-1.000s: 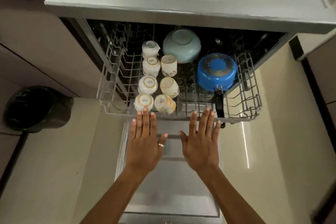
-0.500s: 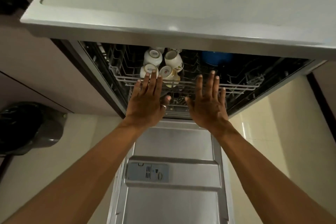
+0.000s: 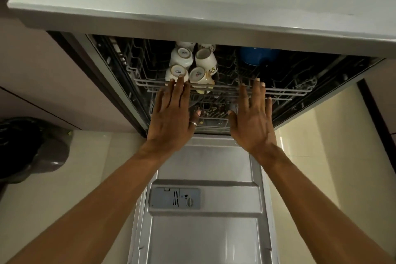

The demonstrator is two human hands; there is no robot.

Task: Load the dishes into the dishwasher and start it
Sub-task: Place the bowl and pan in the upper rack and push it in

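You can read one brand mark. The base of the front-left cup (image 3: pixel 177 71) in the upper rack (image 3: pixel 278 92) carries the word "SIESTA", seen inverted, inside a gold ring. The cup behind it (image 3: pixel 182 53) bears a similar mark, too blurred for you to confirm. The detergent dispenser (image 3: pixel 174 198) on the open door (image 3: pixel 205 231) shows small symbols only; no lettering is legible.

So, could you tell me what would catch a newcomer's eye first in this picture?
Two flat, open hands, the left hand and the right hand, reach to the front rail of the upper rack at the centre. Behind the left fingertips, pale upturned cups stand out in the dark dishwasher, with a blue pot deeper on the right. Below, the open dishwasher door fills the foreground.
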